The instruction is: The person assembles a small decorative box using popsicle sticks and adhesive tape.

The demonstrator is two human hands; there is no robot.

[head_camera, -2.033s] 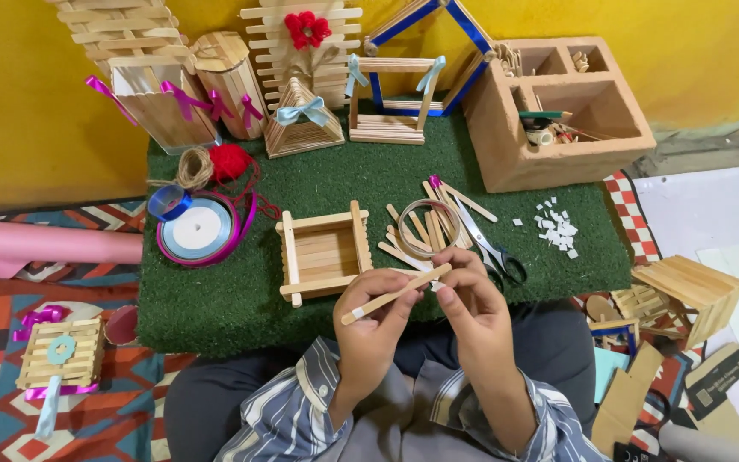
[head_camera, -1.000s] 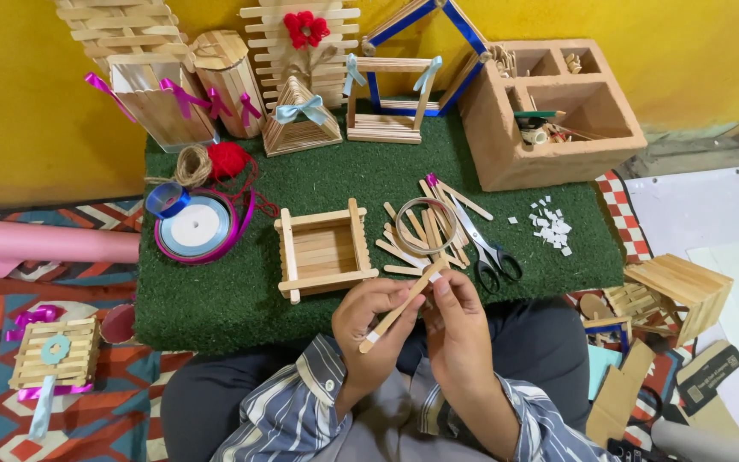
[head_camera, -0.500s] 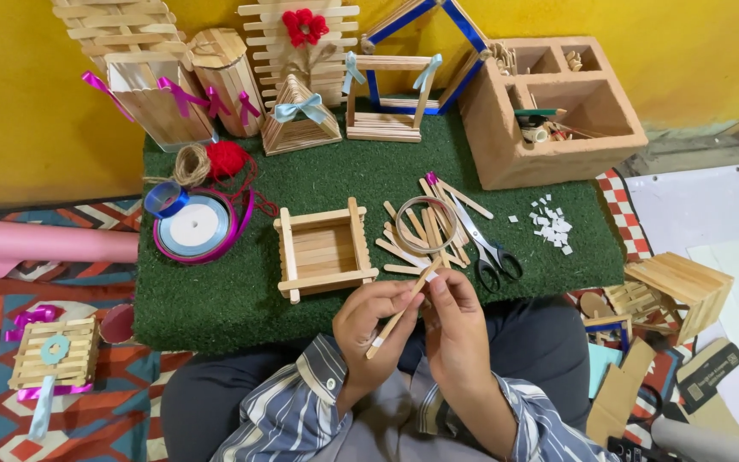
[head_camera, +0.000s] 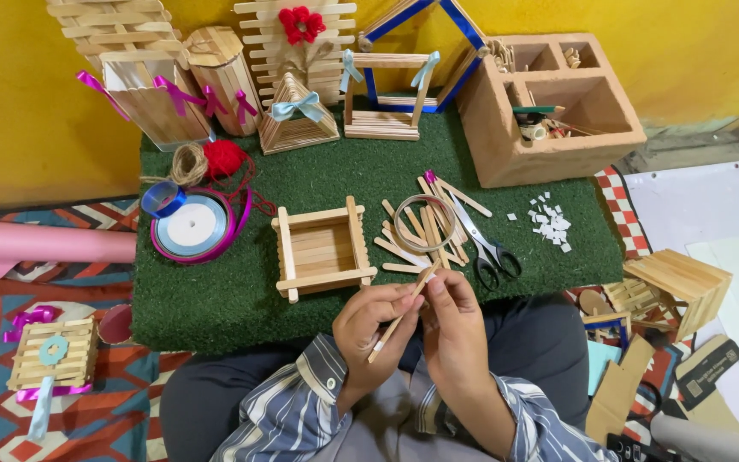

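Both hands pinch one wooden stick, the left hand low and the right hand near its top, its long axis slanting up-right toward the stick pile just beyond on the desk.

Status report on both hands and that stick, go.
Left hand and right hand both pinching one wooden craft stick, held tilted over the lap. Open stick box just ahead on green mat. Nothing between hands and box.
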